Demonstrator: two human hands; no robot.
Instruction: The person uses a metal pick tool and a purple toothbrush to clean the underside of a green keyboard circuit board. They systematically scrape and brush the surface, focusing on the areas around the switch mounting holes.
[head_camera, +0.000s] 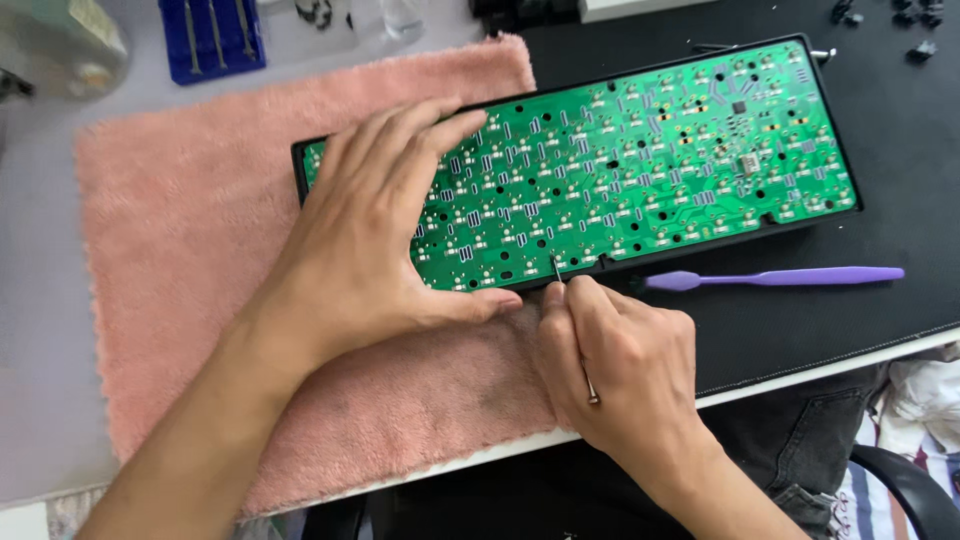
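This looks like a home hobby bench for small electronics repair rather than a factory line. A bare green circuit board in a black keyboard case lies across a pink towel and a black desk mat on a pale table, with a purple plastic pry tool along the near edge of the mat and a blue tray of slim metal tools at the far edge of the table. Loose black keyboard parts sit toward the far right corner, and a chair arm and heaped cloth beside the table suggest a lived-in room.
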